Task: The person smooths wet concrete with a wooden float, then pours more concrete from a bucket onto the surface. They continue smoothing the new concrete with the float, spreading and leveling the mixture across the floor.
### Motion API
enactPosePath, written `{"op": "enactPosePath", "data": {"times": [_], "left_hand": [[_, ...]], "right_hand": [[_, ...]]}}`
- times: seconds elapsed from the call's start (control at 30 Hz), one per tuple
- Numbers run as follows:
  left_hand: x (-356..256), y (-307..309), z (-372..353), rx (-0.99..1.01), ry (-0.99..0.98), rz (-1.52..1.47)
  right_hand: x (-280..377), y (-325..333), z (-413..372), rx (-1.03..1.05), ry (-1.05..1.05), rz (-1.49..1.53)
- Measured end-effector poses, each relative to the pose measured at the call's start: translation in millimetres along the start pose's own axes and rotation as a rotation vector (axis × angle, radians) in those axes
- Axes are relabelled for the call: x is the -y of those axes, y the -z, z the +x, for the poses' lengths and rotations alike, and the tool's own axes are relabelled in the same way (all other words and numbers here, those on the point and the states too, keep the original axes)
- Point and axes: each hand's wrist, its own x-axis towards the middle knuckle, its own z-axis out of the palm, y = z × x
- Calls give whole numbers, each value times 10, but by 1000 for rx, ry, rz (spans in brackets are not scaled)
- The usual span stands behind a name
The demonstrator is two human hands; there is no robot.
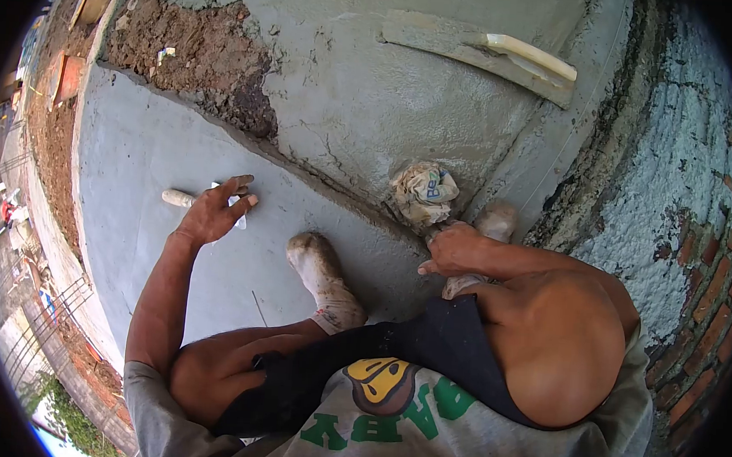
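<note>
My left hand (217, 210) is over a small trowel on the smooth grey slab, fingers apart. The trowel's pale handle (177, 197) sticks out to the left of the hand, and part of its light blade (240, 212) shows under the fingers. Bent in front of my right knee, my right hand (454, 248) has its fingers closed at the lower end of a crumpled, cement-smeared bag (425, 192) with blue print. The bag sits by the step edge between the slab and the wet cement surface. Its gripped end is partly hidden by the fingers.
A long float (483, 54) with a pale handle lies on the wet cement (332, 86) ahead. Brown soil (189, 58) borders it at the upper left. A rough, partly plastered brick wall (701, 304) rises on the right. My mud-stained feet (322, 276) rest on the slab.
</note>
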Motion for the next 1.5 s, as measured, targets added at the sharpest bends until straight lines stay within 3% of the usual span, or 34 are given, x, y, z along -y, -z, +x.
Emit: {"op": "enactPosePath", "data": {"times": [0.13,0.27,0.37,0.47,0.57,0.7,0.87,1.07,1.17,1.23,1.33,1.43,1.5], "left_hand": [[50,-27,52,-16,-49,10],[4,-4,16,32,-15,19],[7,-53,66,37,-28,23],[-96,-25,11,77,7,29],[-140,-40,43,79,9,59],[-242,10,19,111,65,4],[1,-142,105,43,-41,55],[-181,-92,62,101,57,-3],[-176,-125,50,133,91,-23],[-133,-186,30,159,101,-42],[-35,-244,65,171,98,-77],[-18,-226,60,160,108,-84],[-48,-204,66,155,120,-129]], "right_hand": [[-104,-23,18,28,-54,-60],[-123,-203,110,-179,32,2],[-152,-209,117,-74,-42,-42],[-166,-389,117,-361,44,-56],[-280,-226,30,-146,-56,-69],[-352,-42,-81,-162,-55,34],[-426,-60,140,-51,8,79],[-623,132,-2,-53,-22,46],[-1071,142,31,-157,-40,210],[-1163,497,-55,-120,-106,330],[-1396,558,50,-327,-138,492],[-1415,610,76,-426,-245,387],[-1237,577,71,-234,-171,298]]}}
